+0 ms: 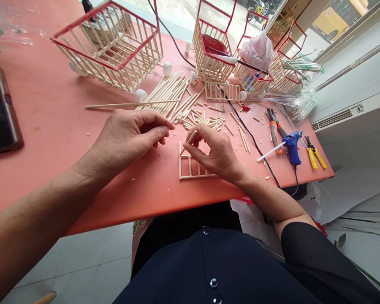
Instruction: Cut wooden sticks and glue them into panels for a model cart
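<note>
My right hand (217, 154) pinches a short wooden stick (191, 138) between thumb and fingers. Directly below it, a small ladder-like stick frame (180, 166) lies flat on the table, its right part covered by that hand. My left hand (129, 135) hovers to the left with thumb and forefinger pressed together; whether anything tiny is between them is hidden. Just beyond both hands lie a heap of short cut sticks (205, 120) and a pile of longer sticks (167, 93). One long stick (114, 105) lies across the pile's near end.
A red-rimmed stick cart (123, 67) on white wheels stands back left, with several similar baskets (212, 63) at the back. On the right are a blue glue gun (293, 147), orange-handled pliers (274, 131), yellow-handled cutters (315, 156) and a black cord (251, 131). A phone (1, 109) lies far left.
</note>
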Tool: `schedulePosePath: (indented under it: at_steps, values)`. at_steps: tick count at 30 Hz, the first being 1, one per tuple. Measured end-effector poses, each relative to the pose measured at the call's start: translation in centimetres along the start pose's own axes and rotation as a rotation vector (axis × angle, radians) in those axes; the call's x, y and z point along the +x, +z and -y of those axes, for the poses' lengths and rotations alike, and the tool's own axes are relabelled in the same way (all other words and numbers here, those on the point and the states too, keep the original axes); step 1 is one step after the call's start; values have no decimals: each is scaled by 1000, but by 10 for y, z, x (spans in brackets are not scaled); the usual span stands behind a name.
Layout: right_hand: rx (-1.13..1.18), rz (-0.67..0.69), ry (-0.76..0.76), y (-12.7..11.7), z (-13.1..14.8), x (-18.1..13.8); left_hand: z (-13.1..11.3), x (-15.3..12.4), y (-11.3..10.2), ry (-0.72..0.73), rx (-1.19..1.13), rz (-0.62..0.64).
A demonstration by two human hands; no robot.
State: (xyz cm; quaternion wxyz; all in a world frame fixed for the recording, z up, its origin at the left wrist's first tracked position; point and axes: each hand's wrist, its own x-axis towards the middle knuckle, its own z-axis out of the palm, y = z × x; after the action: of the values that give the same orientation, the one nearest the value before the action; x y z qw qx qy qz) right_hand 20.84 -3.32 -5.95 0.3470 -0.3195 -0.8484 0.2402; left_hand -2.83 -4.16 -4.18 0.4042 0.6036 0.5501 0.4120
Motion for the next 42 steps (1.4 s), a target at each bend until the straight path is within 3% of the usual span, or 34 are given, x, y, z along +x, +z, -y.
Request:
schedulePosePath:
  at_steps: [25,36,42]
  values:
    - [-197,76,-79,4,1,1,0,-8,4,27,-37,70]
    - [-242,49,-181,6,-1,0,1,-8,2,156,130,169]
    - [-236,70,-172,5,-2,-1,6,-6,5,212,99,196]
